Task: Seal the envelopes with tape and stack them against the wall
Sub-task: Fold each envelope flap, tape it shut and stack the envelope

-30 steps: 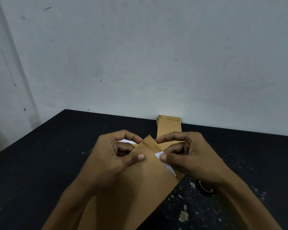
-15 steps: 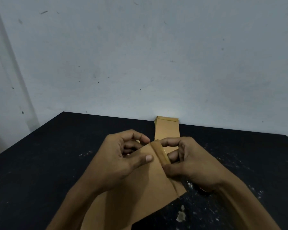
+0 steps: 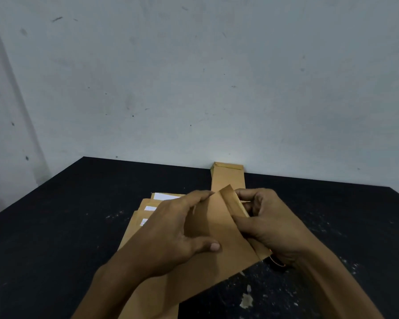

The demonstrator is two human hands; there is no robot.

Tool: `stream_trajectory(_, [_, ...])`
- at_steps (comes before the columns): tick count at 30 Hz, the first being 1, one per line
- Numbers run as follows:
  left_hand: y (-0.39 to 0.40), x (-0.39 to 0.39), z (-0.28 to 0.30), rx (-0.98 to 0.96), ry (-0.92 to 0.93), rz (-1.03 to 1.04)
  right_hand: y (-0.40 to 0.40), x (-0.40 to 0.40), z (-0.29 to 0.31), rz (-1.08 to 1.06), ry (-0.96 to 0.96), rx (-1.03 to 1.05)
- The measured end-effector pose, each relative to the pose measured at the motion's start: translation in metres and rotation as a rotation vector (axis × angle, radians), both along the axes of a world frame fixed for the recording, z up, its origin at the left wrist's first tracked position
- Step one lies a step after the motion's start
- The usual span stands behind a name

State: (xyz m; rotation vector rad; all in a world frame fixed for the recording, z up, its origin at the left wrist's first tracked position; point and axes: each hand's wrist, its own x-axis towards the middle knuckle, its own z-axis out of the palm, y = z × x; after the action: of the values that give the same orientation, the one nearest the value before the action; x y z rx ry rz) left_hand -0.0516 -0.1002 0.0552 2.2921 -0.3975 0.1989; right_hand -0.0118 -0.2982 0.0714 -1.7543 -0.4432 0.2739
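Both hands, left (image 3: 171, 229) and right (image 3: 270, 222), grip the brown envelope (image 3: 224, 233), flap folded

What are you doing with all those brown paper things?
A person is closing up brown envelopes. Both hands hold one envelope above the black table: the left hand grips its side, and the right hand pinches the folded-down flap. More envelopes with white paper showing lie underneath, waiting. One envelope already lies at the wall. Something dark and round peeks out under the right hand; it may be the tape.
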Motion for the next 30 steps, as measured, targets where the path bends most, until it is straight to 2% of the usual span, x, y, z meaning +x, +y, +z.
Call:
stream_trajectory(4, [0.003, -0.001, 0.000, -0.096, 0.016, -0.020, -0.003, -0.002, 0.002, 0.061, 0.024, -0.043])
stream_trajectory(11, [-0.005, -0.001, 0.006, -0.164, 0.059, -0.059, -0.006, 0.002, -0.003, 0.018, -0.010, -0.092])
stream_trajectory(16, [-0.002, -0.001, 0.008, -0.309, 0.063, -0.026, -0.015, -0.001, -0.004, -0.088, 0.112, 0.172])
stream_trajectory(19, [-0.001, 0.001, 0.008, -0.436, 0.060, 0.008, -0.021, -0.004, -0.005, -0.076, 0.101, 0.254])
stream_trajectory(23, [-0.008, 0.003, 0.005, -0.619, 0.148, 0.025, -0.025, -0.007, -0.013, -0.089, 0.087, 0.245])
stream_trajectory(30, [-0.020, 0.010, -0.011, -0.707, 0.236, 0.069, -0.036, -0.012, -0.032, -0.113, 0.178, 0.200])
